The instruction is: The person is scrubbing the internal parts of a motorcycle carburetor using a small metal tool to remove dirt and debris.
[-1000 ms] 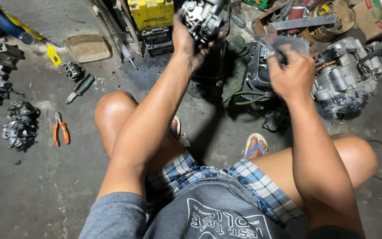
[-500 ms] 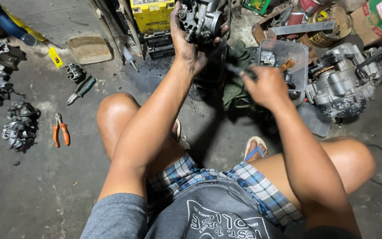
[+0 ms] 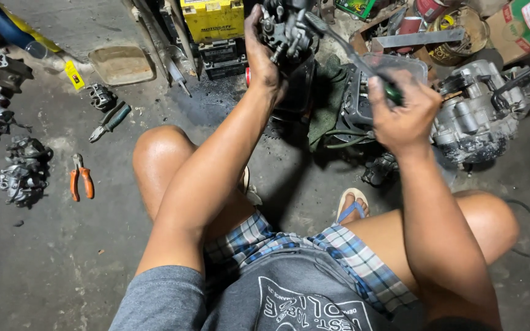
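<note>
My left hand (image 3: 262, 58) grips a dark metal carburetor (image 3: 284, 27), held up near the top of the head view. My right hand (image 3: 403, 113) is closed around the green handle of a screwdriver (image 3: 351, 55). Its shaft runs up and left, and the tip meets the carburetor. I sit on the concrete floor with both knees bent apart.
An engine block (image 3: 473, 116) lies at the right beside a clear tray (image 3: 394, 64) of parts. A yellow battery (image 3: 213, 18) stands at the top. On the left lie orange pliers (image 3: 81, 178), green-handled pliers (image 3: 110, 122) and several greasy engine parts (image 3: 23, 171).
My right hand has lifted from the tray with the screwdriver and swung its tip up to the carburetor. The left hand keeps the carburetor raised.
</note>
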